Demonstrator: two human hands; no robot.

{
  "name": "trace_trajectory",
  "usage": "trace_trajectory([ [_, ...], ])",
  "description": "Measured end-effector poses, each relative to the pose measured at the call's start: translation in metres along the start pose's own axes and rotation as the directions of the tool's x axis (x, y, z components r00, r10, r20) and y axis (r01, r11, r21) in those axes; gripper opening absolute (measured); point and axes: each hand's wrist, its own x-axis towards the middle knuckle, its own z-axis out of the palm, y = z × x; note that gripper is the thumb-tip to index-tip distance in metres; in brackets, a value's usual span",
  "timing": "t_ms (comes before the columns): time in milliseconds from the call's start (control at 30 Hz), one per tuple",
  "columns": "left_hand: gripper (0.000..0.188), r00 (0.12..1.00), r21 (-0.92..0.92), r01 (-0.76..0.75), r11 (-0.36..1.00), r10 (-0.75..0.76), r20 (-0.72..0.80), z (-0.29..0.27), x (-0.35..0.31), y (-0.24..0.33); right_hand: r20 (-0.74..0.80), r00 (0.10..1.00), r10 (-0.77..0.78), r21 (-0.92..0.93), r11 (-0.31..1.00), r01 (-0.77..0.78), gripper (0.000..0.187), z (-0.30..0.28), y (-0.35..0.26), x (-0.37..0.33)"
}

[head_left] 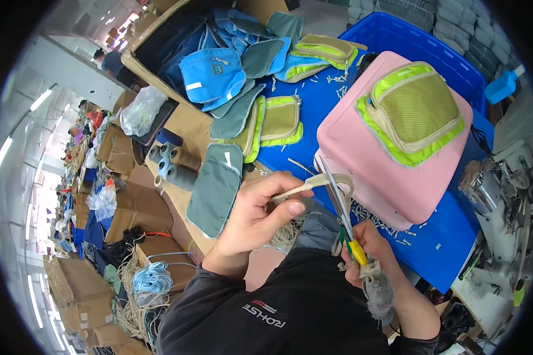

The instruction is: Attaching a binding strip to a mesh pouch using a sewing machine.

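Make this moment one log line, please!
left hand: beige fabric strip; right hand: yellow-handled metal scissors at strip; lime-and-tan mesh pouch on pink plastic box

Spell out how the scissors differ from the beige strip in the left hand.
The scissors have straight, shiny metal blades; the beige strip is dull and bends into a curve. The scissors show a bright yellow handle, while the beige strip is pale. The right hand grips the scissors; the left hand holds the beige strip. Both are long and narrow.
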Motion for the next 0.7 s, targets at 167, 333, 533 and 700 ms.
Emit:
trace_trajectory([
  [167, 0.017, 0.973, -0.021, -0.025, 0.999, 0.020, -0.232, 0.020, 0.005, 0.000, -0.020, 0.994, 0.107, 0.115, 0.988, -0.104, 0.053, -0.001, -0.006, -0.005],
  [333, 0.011, 0.907, 0.574, -0.147, 0.805, 0.342, -0.247, 0.020, 0.009, -0.003, -0.012, 0.992, 0.124, 0.091, 0.988, -0.123, 0.045, -0.012, -0.024, -0.001],
  [533, 0.023, 0.887, -0.411, 0.034, 0.911, -0.217, -0.408, -0.063, -0.009, 0.012, 0.036, 0.995, -0.091, -0.360, 0.928, 0.097, 0.038, -0.031, -0.058, 0.038],
  [700, 0.017, 0.784, -0.773, 0.297, 0.560, -0.605, -0.137, -0.056, -0.018, -0.007, 0.049, 0.999, -0.011, -0.410, 0.912, 0.031, 0.048, -0.018, -0.053, 0.049],
])
